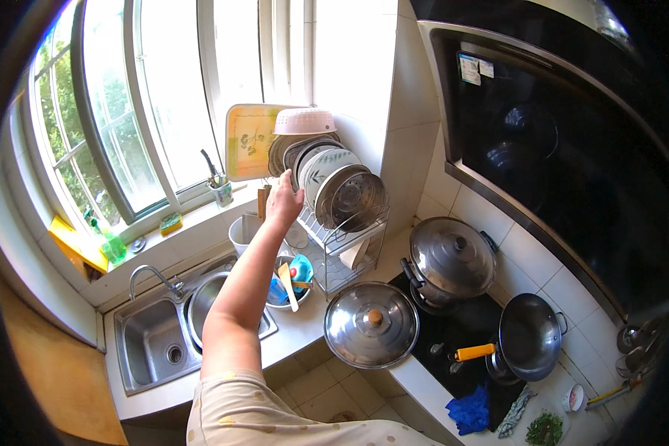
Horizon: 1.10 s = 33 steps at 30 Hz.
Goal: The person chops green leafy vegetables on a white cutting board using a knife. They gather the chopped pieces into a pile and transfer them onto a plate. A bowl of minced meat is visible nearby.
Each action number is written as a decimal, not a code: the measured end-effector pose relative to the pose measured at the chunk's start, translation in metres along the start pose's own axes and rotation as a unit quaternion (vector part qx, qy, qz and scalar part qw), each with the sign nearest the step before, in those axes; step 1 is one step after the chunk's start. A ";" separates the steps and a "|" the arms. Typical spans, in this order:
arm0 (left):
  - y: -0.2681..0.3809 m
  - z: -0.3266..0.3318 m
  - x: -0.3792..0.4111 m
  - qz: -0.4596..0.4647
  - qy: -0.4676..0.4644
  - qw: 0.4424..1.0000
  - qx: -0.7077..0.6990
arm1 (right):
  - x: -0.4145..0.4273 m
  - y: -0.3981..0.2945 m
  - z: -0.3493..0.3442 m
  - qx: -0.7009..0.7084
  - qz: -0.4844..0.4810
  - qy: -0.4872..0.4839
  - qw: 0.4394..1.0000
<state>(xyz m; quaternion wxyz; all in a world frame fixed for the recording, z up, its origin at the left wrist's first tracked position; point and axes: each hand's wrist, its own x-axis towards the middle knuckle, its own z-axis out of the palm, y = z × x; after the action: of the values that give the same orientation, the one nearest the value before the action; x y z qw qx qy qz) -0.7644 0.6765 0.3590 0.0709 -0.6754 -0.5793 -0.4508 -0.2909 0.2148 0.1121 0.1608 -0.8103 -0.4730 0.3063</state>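
Note:
My left hand [284, 199] reaches out at the left side of a wire dish rack [343, 241], its thumb apart from the fingers and nothing seen in it. Whether the fingertips touch the rack or a dish cannot be told. Just right of the hand, white leaf-patterned plates [326, 167] and a perforated metal steamer tray [358, 195] stand on edge. A pink colander [305, 121] sits upside down on top, with a yellow patterned tray [250, 144] upright to its left. A wooden handle [262, 202] shows beside the wrist. My right hand is out of view.
A double sink [156, 340] lies left, a large metal basin [200, 312] in it. A bowl of utensils [283, 301] stands beside my forearm. Right are a domed lid [362, 329], a lidded pot [451, 259], a wok [529, 337] and the low range hood [546, 128].

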 end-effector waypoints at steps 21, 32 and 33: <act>-0.062 0.093 0.076 -0.080 -0.068 0.994 -0.045 | 0.028 -0.006 0.001 0.014 0.090 -0.004 0.996; -0.049 0.087 0.064 -0.117 0.029 0.969 -0.215 | 0.033 -0.007 0.003 0.017 0.098 -0.004 0.995; -0.054 0.088 0.064 -0.129 0.036 0.967 -0.218 | 0.035 -0.008 0.003 0.015 0.096 -0.004 0.995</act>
<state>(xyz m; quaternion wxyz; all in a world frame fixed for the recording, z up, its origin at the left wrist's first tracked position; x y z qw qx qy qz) -0.7690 0.7943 0.3284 -0.1157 -0.5774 -0.5461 -0.5958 -0.2854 0.2485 0.1020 0.1412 -0.8479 -0.3893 0.3310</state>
